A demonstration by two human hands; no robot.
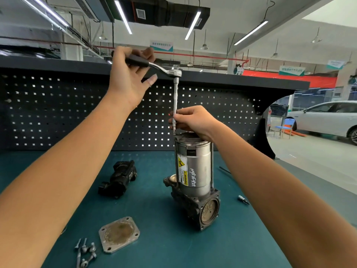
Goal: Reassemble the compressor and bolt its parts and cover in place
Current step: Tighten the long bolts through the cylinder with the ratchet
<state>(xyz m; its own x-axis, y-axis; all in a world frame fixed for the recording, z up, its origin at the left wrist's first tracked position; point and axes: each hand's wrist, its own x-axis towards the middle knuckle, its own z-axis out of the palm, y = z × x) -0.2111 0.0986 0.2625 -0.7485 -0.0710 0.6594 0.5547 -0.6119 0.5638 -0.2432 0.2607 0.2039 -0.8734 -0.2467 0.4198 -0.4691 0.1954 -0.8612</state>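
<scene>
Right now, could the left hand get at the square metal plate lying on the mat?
Probably, but not freely: the left hand grips the ratchet handle. The plate lies uncovered on the mat near that arm, with only loose bolts beside it.

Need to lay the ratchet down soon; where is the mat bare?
Widest bare mat lies in front of the compressor, right of the cover plate. A narrower strip runs between the compressor and the black housing. Crowded: the bolts beside the plate.
</scene>
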